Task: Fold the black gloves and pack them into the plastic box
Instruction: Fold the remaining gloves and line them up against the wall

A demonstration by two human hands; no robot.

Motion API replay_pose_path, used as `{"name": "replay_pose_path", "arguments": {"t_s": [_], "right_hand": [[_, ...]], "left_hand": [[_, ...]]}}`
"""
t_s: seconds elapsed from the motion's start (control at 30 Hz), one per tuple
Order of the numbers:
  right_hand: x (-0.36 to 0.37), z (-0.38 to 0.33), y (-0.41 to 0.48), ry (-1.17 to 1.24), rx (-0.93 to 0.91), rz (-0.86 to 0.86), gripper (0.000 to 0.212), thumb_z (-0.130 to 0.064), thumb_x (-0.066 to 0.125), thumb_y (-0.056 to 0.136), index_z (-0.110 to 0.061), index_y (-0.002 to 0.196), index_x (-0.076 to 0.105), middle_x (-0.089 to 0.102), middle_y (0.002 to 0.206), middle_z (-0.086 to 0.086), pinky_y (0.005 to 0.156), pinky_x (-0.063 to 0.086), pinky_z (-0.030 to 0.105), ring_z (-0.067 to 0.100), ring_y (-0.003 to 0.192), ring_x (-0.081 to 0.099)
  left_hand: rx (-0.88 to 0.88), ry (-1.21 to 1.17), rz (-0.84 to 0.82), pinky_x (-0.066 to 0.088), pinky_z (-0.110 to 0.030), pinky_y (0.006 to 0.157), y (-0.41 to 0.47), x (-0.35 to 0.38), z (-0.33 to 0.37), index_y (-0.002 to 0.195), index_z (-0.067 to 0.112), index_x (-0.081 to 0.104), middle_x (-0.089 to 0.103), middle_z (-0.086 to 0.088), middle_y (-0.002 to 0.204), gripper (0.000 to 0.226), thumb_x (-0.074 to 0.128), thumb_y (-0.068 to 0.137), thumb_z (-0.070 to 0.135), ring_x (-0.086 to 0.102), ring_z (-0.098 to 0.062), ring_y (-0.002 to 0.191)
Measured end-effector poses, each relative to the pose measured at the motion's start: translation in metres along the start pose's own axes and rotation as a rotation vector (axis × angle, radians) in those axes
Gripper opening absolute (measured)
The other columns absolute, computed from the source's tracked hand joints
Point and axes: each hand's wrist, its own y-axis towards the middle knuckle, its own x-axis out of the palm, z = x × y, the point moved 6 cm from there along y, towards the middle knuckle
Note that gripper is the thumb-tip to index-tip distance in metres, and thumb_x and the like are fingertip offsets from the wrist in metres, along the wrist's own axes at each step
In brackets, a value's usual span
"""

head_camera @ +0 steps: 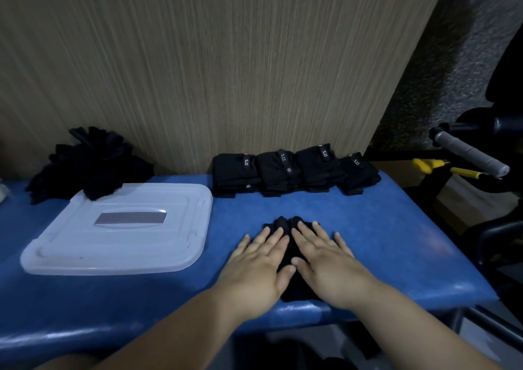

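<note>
Two hands press a pair of black gloves (286, 224) flat near the front edge of the blue bench (382, 228), lower centre. The left hand (260, 265) and right hand (325, 259) lie side by side, fingers (276, 235) straight, glove tips showing beyond them. Bare bench lies to the right, a plastic lid (119, 228) to the left, and folded gloves (283, 171) line the rear wall.

We see a tabletop (382, 228) covered in something smooth and blue with a soft sheen. The lid (70, 251) is frosted, translucent plastic with a dull grey label (130, 218). The folded gloves (283, 171) and the loose glove pile (90, 160) are matt black cloth. The wall panel (198, 58) shows matt, fine-lined wood grain.
</note>
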Motion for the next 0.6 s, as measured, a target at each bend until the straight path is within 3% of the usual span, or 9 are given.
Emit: {"name": "replay_pose_path", "arguments": {"t_s": [0.1,0.23,0.33,0.43,0.5,0.6], "right_hand": [[0.002,0.005,-0.002,-0.025,0.037,-0.031,0.063,-0.05,0.022,0.101,-0.028,0.153,-0.006,-0.017,0.158,-0.013,0.117,-0.016,0.043,0.004,0.142,-0.023],[-0.003,0.012,-0.005,0.038,0.077,0.028,0.066,-0.052,0.023,0.1,-0.023,0.154,-0.004,-0.015,0.16,-0.008,0.119,-0.011,0.04,0.007,0.145,-0.018],[-0.017,0.03,-0.009,0.121,0.226,0.143,0.062,-0.051,0.022,0.101,-0.021,0.154,0.01,0.006,0.162,0.002,0.119,0.009,0.038,0.02,0.148,0.005],[-0.033,0.057,-0.013,0.114,0.382,0.278,0.057,-0.052,0.013,0.098,-0.022,0.137,0.042,0.049,0.137,0.005,0.103,0.033,0.04,0.027,0.128,0.039],[-0.034,0.073,-0.015,0.184,0.433,0.263,0.049,-0.047,0.018,0.099,-0.021,0.128,0.047,0.054,0.127,0.007,0.095,0.038,0.038,0.028,0.119,0.043],[-0.036,0.092,-0.019,0.154,0.483,0.259,0.043,-0.039,0.035,0.1,-0.02,0.138,0.039,0.045,0.135,0.008,0.097,0.037,0.037,0.028,0.126,0.036]], "left_hand": [[-0.041,0.061,-0.083,-0.013,-0.037,0.119,-0.003,0.002,0.001,0.152,0.028,-0.009,-0.019,0.015,0.157,0.061,0.016,0.101,0.05,-0.024,-0.002,0.142],[-0.062,0.084,-0.105,-0.014,-0.039,0.119,-0.003,0.004,0.008,0.152,0.027,-0.009,-0.02,0.015,0.157,0.06,0.015,0.101,0.049,-0.025,-0.003,0.141],[-0.058,0.084,-0.112,-0.013,-0.04,0.119,0.005,0.004,0.019,0.153,0.026,-0.006,-0.018,0.014,0.158,0.06,0.016,0.102,0.049,-0.023,-0.004,0.143],[-0.066,0.077,-0.13,-0.013,-0.041,0.119,0.021,0.007,0.035,0.153,0.025,-0.007,-0.018,0.013,0.158,0.061,0.016,0.102,0.049,-0.022,-0.006,0.144],[-0.062,0.061,-0.137,-0.013,-0.042,0.119,0.034,0.01,0.048,0.153,0.025,-0.007,-0.019,0.012,0.158,0.061,0.016,0.102,0.049,-0.022,-0.007,0.144],[-0.048,0.052,-0.147,-0.014,-0.043,0.118,0.054,0.015,0.069,0.153,0.024,-0.007,-0.02,0.012,0.158,0.061,0.016,0.102,0.048,-0.022,-0.008,0.144]]}}
